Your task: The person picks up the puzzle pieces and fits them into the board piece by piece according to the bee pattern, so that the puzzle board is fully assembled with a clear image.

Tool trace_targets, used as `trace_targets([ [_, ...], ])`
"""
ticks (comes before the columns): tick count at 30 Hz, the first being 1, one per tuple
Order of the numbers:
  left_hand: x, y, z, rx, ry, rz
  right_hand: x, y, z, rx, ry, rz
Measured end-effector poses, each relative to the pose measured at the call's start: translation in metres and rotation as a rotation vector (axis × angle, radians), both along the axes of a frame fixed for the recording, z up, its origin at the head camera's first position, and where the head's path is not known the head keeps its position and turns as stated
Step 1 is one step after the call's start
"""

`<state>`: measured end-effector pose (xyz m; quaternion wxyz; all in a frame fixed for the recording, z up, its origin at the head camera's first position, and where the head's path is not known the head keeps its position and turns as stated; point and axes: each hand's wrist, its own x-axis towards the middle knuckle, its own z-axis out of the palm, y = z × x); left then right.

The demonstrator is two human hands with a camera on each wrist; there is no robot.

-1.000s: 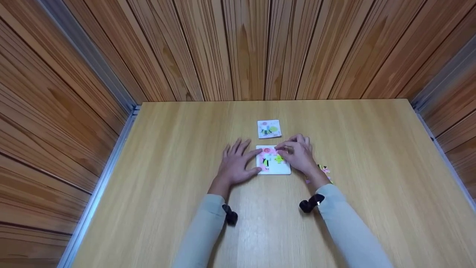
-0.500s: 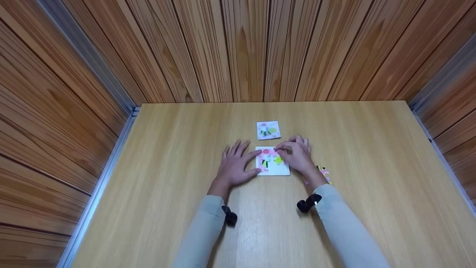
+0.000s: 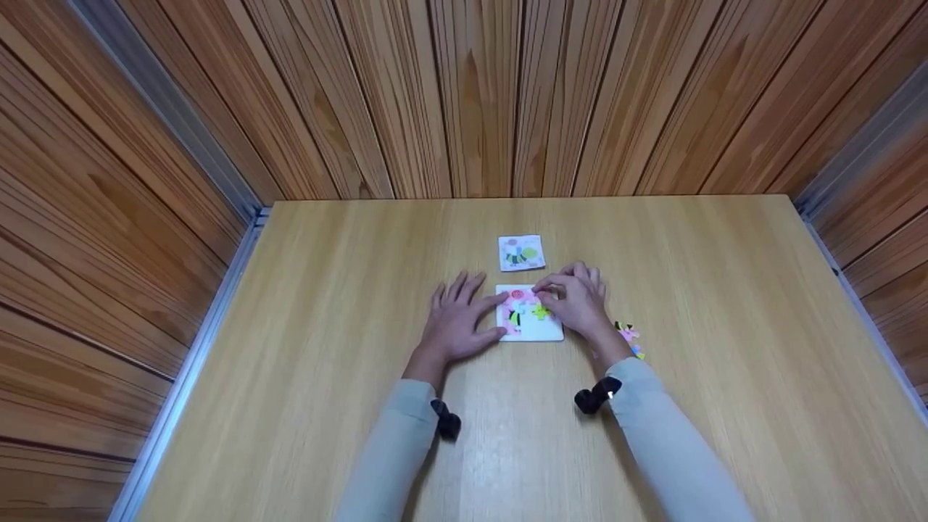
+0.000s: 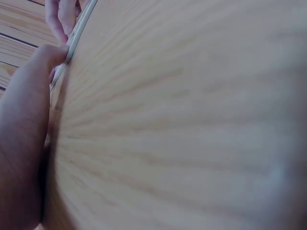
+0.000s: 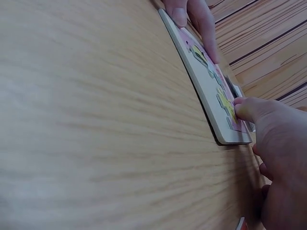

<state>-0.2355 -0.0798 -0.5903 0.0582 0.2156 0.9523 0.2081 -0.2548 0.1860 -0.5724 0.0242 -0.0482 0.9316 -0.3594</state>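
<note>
A white puzzle board (image 3: 540,333) lies on the table, with pink and yellow pieces along its left side and top. My left hand (image 3: 457,322) rests with spread fingers at its left edge, thumb and index fingertip touching the board. At the board's upper right, my right hand (image 3: 578,299) pinches a puzzle piece between thumb and index finger, mostly hidden by the fingers. A yellow piece (image 3: 541,312) sits beside these fingertips. In the right wrist view, the right thumb (image 5: 252,109) is down at the pieces on the board (image 5: 211,108).
A square picture card (image 3: 521,254) with a bee lies behind the board. Several loose puzzle pieces (image 3: 629,338) lie right of the right wrist, partly hidden by it. Wood-panelled walls (image 3: 478,101) enclose the table (image 3: 326,290) at back and sides.
Both hands keep nearly the same place on the board. The right wrist has shifted slightly left, showing a little more of the loose pieces. The whole head view has drifted slightly.
</note>
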Motion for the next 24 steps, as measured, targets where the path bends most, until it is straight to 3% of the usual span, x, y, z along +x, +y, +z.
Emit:
trace_targets([
  [15, 0.001, 0.001, 0.002, 0.008, -0.004, 0.005, 0.001, 0.007, 0.0, -0.108, 0.003, -0.013],
  [24, 0.001, 0.0, 0.001, -0.006, -0.007, 0.008, 0.002, 0.024, 0.009, -0.2, 0.014, 0.028],
])
